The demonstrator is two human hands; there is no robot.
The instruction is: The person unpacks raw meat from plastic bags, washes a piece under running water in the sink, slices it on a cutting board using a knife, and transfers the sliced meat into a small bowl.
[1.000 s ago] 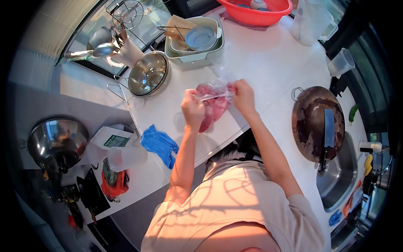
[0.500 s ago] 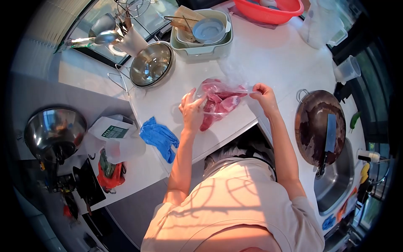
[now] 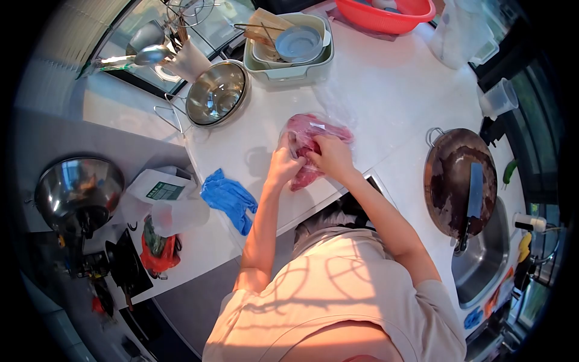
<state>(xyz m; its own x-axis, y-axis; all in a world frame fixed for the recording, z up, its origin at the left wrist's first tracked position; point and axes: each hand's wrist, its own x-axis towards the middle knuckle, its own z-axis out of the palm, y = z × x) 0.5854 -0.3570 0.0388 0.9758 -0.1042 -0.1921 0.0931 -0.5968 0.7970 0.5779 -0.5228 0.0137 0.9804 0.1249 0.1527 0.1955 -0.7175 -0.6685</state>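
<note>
On the white counter in front of me lies a clear plastic bag [image 3: 339, 116] with pieces of raw red meat [image 3: 306, 177] in and under it. My left hand [image 3: 283, 164] grips the bag at its left side, fingers closed on the film. From the right, my right hand [image 3: 332, 158] pinches the plastic over the middle of the meat, its fingertips close to those of my left hand. Part of the meat is hidden behind my fingers. A crumpled blue cloth [image 3: 229, 199] rests on the counter to the left of my left forearm.
Steel bowls [image 3: 217, 93] and a pale basin [image 3: 289, 75] with dishes stand behind the bag. To the right, a cleaver [image 3: 476, 190] lies on a round wooden board [image 3: 440, 181] partly over the sink [image 3: 482, 271]. A red basin [image 3: 386, 21] is at the back.
My right hand has moved left from the bag's outstretched edge to the middle of the meat. The bag's right side is no longer pulled out. My left hand has shifted slightly right.
</note>
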